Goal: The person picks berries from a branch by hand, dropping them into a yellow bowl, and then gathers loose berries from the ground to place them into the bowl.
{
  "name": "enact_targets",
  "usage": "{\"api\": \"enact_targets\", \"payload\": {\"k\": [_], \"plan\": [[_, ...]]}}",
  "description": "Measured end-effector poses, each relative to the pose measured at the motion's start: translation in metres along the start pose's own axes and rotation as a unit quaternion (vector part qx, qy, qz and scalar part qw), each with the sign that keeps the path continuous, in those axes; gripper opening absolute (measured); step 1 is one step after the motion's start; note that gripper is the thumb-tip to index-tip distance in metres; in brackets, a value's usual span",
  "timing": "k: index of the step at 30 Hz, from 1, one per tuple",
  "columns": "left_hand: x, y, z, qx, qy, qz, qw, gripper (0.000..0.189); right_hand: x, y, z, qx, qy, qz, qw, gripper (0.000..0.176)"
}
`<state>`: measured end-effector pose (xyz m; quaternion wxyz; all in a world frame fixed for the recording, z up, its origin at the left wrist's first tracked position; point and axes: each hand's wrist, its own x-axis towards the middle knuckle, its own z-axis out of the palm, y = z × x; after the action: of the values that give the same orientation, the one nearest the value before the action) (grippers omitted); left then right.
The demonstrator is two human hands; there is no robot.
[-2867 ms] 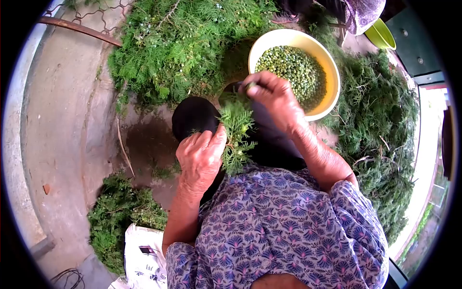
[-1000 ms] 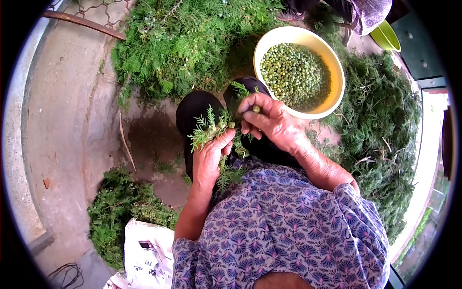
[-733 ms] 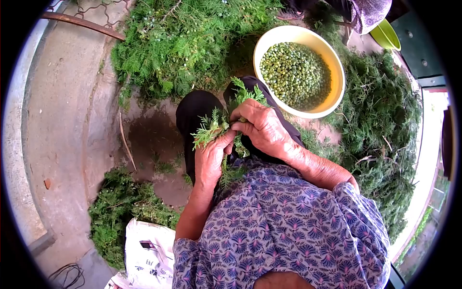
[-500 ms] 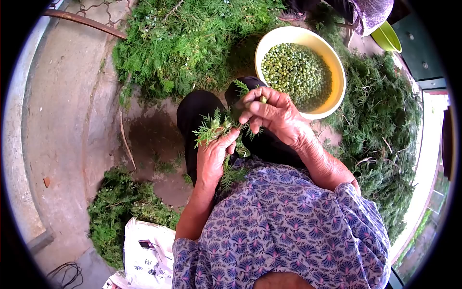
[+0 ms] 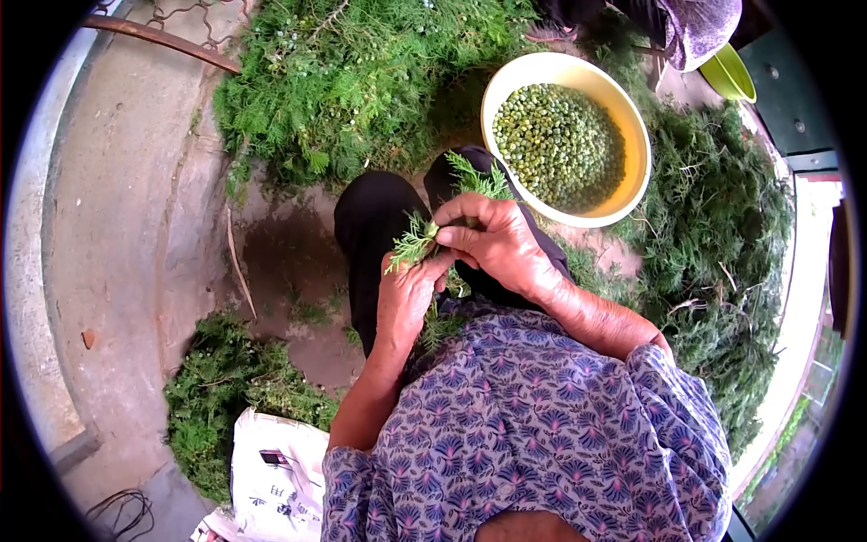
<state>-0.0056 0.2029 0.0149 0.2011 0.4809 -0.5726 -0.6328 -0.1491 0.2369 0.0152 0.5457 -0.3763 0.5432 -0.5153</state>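
Note:
Above my knees, my left hand is closed on a green leafy sprig that pokes out past the fingers. My right hand meets it from the right, thumb and fingertips pinched on a small green berry at the sprig. More green foliage sticks out above the right hand. Beyond that hand stands a yellow basin holding a mass of small green berries.
Piles of cut branches lie ahead, at the right and at the lower left. A white sack is beside my left side. Part of another person shows at the top right, near a green container.
My right hand has moved down and left to the sprig. The berry seen between its fingers before no longer shows there. My left hand has shifted slightly right and up.

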Motion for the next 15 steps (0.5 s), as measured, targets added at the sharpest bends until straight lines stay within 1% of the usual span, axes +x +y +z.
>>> {"api": "enact_targets", "payload": {"k": [1, 2, 4, 5, 6, 8, 9, 10, 12, 13, 14, 15], "plan": [[0.001, -0.001, -0.001, -0.049, -0.021, 0.017, 0.998, 0.017, 0.002, 0.0, -0.001, 0.044, -0.011, 0.01, 0.999, 0.009], [0.002, -0.001, -0.001, -0.049, -0.021, 0.017, 0.998, 0.017, 0.002, 0.002, -0.002, 0.044, -0.012, 0.011, 0.999, 0.009], [0.003, 0.001, 0.0, -0.021, -0.024, 0.025, 0.999, 0.018, 0.004, 0.004, -0.002, 0.164, -0.007, 0.048, 0.985, 0.005], [0.003, -0.004, 0.001, -0.06, -0.009, 0.011, 0.998, 0.018, 0.004, -0.001, -0.004, 0.142, 0.001, 0.062, 0.988, 0.005], [0.004, -0.008, -0.001, -0.06, -0.009, 0.011, 0.998, 0.018, 0.005, -0.008, -0.01, 0.187, 0.02, 0.084, 0.979, 0.007], [0.004, -0.013, -0.006, -0.027, -0.028, -0.038, 0.999, 0.02, 0.012, -0.007, -0.021, 0.216, 0.043, 0.024, 0.975, 0.009], [0.003, -0.013, -0.003, -0.05, -0.026, -0.019, 0.998, 0.02, 0.013, -0.008, -0.023, 0.25, 0.035, 0.018, 0.967, 0.009], [0.003, -0.013, -0.003, -0.051, -0.024, -0.021, 0.998, 0.02, 0.011, -0.012, -0.02, 0.25, 0.034, 0.021, 0.967, 0.009], [0.005, -0.011, -0.002, -0.084, -0.021, -0.027, 0.996, 0.019, 0.009, -0.02, -0.015, 0.179, 0.009, 0.004, 0.984, 0.009], [0.006, -0.011, -0.002, -0.089, -0.013, -0.029, 0.996, 0.018, 0.008, -0.02, -0.016, 0.092, -0.038, -0.013, 0.995, 0.014], [0.006, -0.011, -0.002, -0.089, -0.012, -0.029, 0.996, 0.018, 0.004, -0.025, -0.011, -0.027, -0.024, -0.029, 0.999, 0.017], [0.006, -0.012, -0.002, -0.068, -0.011, -0.006, 0.998, 0.017, 0.007, -0.019, -0.01, -0.102, -0.029, -0.122, 0.987, 0.018]]}}
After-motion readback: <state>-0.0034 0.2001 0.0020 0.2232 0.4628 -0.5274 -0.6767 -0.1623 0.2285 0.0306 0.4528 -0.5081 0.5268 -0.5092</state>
